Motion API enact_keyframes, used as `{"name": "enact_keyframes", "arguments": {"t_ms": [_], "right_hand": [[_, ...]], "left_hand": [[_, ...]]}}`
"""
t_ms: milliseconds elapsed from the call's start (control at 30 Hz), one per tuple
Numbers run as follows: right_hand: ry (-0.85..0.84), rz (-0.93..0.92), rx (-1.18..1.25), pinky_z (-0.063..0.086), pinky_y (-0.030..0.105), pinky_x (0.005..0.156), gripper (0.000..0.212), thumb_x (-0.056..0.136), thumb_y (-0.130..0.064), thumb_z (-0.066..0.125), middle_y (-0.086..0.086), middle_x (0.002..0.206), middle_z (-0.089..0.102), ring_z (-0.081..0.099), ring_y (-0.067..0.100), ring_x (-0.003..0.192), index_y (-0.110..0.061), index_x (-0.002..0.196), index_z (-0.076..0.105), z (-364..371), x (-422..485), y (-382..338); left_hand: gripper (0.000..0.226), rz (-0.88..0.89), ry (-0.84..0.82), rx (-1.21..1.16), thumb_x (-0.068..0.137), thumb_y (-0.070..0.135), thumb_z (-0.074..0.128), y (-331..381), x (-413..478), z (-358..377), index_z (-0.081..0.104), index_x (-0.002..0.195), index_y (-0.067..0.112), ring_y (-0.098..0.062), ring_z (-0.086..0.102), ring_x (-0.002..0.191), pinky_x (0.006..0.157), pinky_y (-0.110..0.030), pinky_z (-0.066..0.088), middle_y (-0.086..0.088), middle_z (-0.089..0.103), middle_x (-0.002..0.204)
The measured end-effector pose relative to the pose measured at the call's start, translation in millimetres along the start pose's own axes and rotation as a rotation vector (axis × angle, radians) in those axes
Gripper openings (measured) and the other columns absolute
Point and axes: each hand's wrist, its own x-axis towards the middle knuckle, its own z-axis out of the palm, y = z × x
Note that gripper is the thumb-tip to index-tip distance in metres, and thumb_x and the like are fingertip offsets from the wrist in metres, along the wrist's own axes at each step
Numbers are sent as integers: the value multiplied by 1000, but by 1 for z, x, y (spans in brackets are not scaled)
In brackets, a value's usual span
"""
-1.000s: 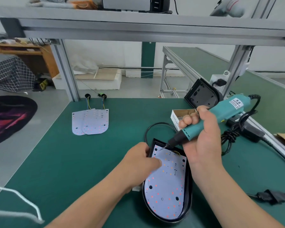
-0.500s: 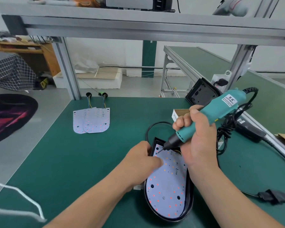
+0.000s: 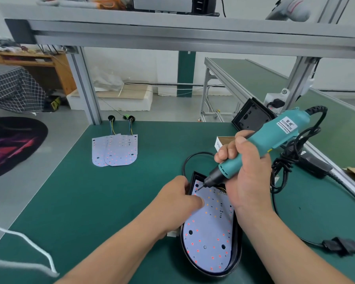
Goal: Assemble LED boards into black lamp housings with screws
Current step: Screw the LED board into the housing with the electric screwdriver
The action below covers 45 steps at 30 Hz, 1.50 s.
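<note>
teal plastic marks the electric screwdriver [image 3: 275, 138]. the right grip [image 3: 248, 181] is closed fully round its barrel, with the bit tip down on a hole at the 11 o'clock corner of the led board [image 3: 209, 232]. that board lies flat inside the black housing [image 3: 237, 261], which sits on the green tabletop [image 3: 111, 201] at about 5 o'clock of the view. the left grip [image 3: 178, 197] is curled over the housing's 9 o'clock rim, thumb pressed on the board face. whether a screw sits under the bit i cannot tell.

the board looks thin and light, likely stiff enough to lift but easy to flex. its small leds would probably not take pressure well, so it is best held by its bare edges or pinned on a blank patch. the housing looks rigid and may slide on the mat, so bracing its rim seems right.

spare boards [image 3: 115, 149] lie at 11 o'clock, and a small cardboard box [image 3: 223, 140] at 1 o'clock of the housing.
</note>
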Motion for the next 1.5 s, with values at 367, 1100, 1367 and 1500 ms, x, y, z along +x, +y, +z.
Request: {"name": "enact_keyframes", "arguments": {"t_ms": [367, 1100, 1367, 1500], "right_hand": [[-296, -28, -80, 47, 38, 65, 7, 92, -16, 63, 4, 65, 44, 50, 28, 60, -20, 89, 58, 9, -9, -5], [-27, 38, 219, 53, 35, 79, 10, 103, -19, 55, -2, 71, 46, 53, 18, 72, -20, 108, 65, -23, 18, -24], [133, 80, 334, 53, 34, 76, 6, 100, -15, 58, 0, 70, 46, 53, 18, 70, -16, 103, 62, -33, 26, -21], [140, 80, 348, 53, 34, 77, 5, 100, -13, 57, 0, 71, 45, 52, 18, 70, -15, 104, 61, -32, 25, -20]], "left_hand": [[31, 58, 15, -3, 74, 29, 69, -4, 3, 1, 40, 82, 21, -8, 31, 48, 42, -18, 27, 18, 37, 60], [49, 10, 240, 147, 82, 74, 55, -4, 7, -40, 50, 81, 25, -11, 44, 64, 65, -35, 37, 14, 49, 70], [46, 170, 536, -519, 97, -12, 34, 7, 11, -57, 62, 124, 12, -9, 69, 70, 61, -25, 54, -9, 74, 112], [39, 322, 299, -810, 105, -14, 31, 16, -3, -53, 61, 125, 1, -28, 78, 108, 74, -26, 63, -16, 78, 118]]}}
